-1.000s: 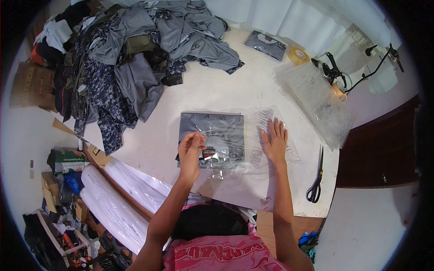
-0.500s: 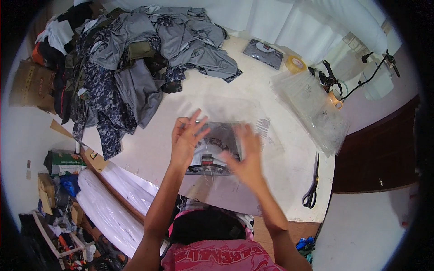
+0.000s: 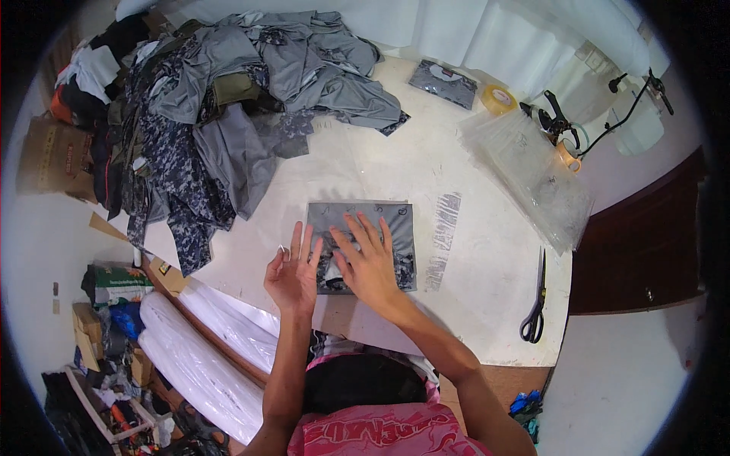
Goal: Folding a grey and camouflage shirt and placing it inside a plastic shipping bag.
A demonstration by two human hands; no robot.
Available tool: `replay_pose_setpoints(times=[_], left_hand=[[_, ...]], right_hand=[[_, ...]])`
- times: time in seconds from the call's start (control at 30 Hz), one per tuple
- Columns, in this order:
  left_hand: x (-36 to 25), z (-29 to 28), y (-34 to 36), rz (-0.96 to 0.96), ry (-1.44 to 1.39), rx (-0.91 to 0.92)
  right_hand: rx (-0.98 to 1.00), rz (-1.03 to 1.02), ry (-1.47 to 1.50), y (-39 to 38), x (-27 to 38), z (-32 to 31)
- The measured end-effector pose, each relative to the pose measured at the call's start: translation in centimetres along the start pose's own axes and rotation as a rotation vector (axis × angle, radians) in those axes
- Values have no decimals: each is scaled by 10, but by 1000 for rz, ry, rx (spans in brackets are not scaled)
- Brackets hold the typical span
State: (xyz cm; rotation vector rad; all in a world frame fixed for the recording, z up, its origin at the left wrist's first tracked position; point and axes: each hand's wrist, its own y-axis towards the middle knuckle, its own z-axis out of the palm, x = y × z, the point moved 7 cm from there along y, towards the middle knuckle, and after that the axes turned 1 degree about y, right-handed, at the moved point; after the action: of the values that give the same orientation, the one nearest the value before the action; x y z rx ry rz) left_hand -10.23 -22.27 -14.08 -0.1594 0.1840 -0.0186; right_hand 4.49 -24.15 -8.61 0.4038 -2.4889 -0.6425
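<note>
A folded grey garment with dark camouflage parts lies in a clear plastic bag [image 3: 401, 237] on the table before me. My right hand [image 3: 369, 262] rests flat over the middle of this packet, fingers spread and pointing away. At the packet's left edge, my left hand [image 3: 293, 275] is turned palm up. Its thumb and index finger come together at a small white bit, too small to name, while the other fingers stretch out. Part of the garment is hidden under both hands.
A heap of grey and camouflage garments [image 3: 220, 99] covers the back left. Another bagged garment [image 3: 443, 83], a tape roll [image 3: 498, 99] and a stack of clear bags [image 3: 532, 178] are at the back right. Black scissors [image 3: 534, 315] lie near the right edge. White plastic-wrapped rolls [image 3: 194, 365] stand lower left.
The packet now shows a different face, grey above and camouflage below, instead of the collar and label. My right hand has come left onto it; my left hand has moved down and left.
</note>
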Motion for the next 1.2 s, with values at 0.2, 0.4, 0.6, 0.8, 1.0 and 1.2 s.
replay_pose_setpoints(times=[0.2,0.4,0.6,0.8,1.0,1.2], left_hand=[[4,11,4,-45,30,106],[0,9,5,-55,79,97],[10,17,-12,-165,101,120],[24,27,1,-28,1012,411],[51,54,32,242,2091,400],[60,48,89,168,2767,230]], right_hand=[[-60,-80,75,14,-21,7],[-62,-53,123,27,11,-7],[-124,-98,40,26,-23,-16],[-131,-101,61,22,-7,-22],[-91,-135,16,11,-3,-21],[-119,-168,-5,10,-1,-30]])
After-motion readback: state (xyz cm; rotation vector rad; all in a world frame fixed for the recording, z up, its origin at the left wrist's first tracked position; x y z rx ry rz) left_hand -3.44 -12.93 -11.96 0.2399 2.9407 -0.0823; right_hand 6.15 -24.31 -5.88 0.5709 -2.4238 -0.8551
